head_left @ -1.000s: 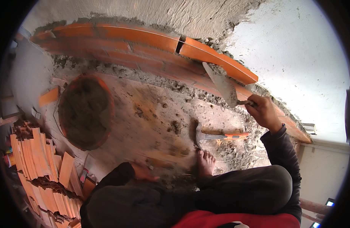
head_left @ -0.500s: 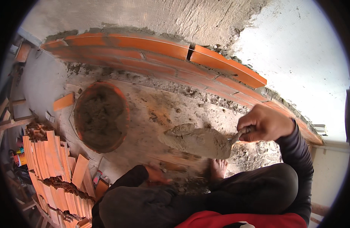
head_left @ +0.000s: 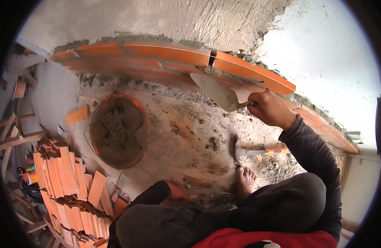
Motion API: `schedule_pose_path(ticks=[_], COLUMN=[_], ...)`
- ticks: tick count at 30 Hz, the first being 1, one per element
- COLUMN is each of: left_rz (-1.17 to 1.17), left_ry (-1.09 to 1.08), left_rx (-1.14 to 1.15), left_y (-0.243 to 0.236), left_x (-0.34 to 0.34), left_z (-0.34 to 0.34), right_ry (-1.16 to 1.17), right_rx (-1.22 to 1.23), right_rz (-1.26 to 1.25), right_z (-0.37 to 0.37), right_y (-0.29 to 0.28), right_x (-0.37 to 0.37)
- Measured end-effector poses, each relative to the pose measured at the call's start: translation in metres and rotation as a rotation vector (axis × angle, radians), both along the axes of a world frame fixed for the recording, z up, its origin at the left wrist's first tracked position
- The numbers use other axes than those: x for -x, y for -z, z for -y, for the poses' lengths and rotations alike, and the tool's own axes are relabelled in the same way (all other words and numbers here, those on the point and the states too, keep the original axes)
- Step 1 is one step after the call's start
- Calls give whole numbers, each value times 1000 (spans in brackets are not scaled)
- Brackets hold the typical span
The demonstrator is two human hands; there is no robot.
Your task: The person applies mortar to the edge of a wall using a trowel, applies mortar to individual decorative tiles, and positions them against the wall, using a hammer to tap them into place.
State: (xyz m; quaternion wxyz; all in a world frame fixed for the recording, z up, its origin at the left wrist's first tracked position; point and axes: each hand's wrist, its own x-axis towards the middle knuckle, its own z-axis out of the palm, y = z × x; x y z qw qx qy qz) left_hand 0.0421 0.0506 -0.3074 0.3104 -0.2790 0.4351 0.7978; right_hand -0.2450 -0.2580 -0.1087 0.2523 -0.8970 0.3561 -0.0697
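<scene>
My right hand (head_left: 271,108) is closed round the handle of a pointing trowel (head_left: 217,91), held up against the low brick wall. Its blade is coated with only a thin grey film and points left, just below the gap between two orange bricks of the top course (head_left: 170,53). A taut string runs along that course. My left hand (head_left: 180,192) hangs beside my knee, blurred, its fingers too smeared to read. In front of it stands a round tub (head_left: 148,136) of wet grey mortar (head_left: 120,128).
A brick hammer (head_left: 256,151) with an orange handle lies by my bare foot (head_left: 246,180). Stacked thin bricks (head_left: 66,177) fill the lower left. One loose brick (head_left: 77,115) lies left of the tub. Wooden pieces (head_left: 21,140) and part of another person (head_left: 25,62) appear at the far left.
My right hand has raised the trowel up and left to the wall. The mortar heaped on its blade is gone. The hammer now shows, and a person has appeared at the far left.
</scene>
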Motion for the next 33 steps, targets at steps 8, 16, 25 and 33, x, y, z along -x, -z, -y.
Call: schedule_pose_path(ticks=[8, 16, 25, 33], left_rz=[65, 49, 77, 99], left_ry=[-107, -121, -143, -103], left_rx=[-90, -135, -35, -9], left_y=[-14, -9, -2, -6], left_x=[1, 3, 1, 10], left_z=[1, 2, -14, -9], right_ry=[125, 235, -288, -41], right_rx=[-8, 171, -521, -680], right_rz=[90, 144, 449, 542], right_z=[-9, -42, -53, -2], right_y=[8, 22, -11, 60], right_x=[11, 30, 14, 11])
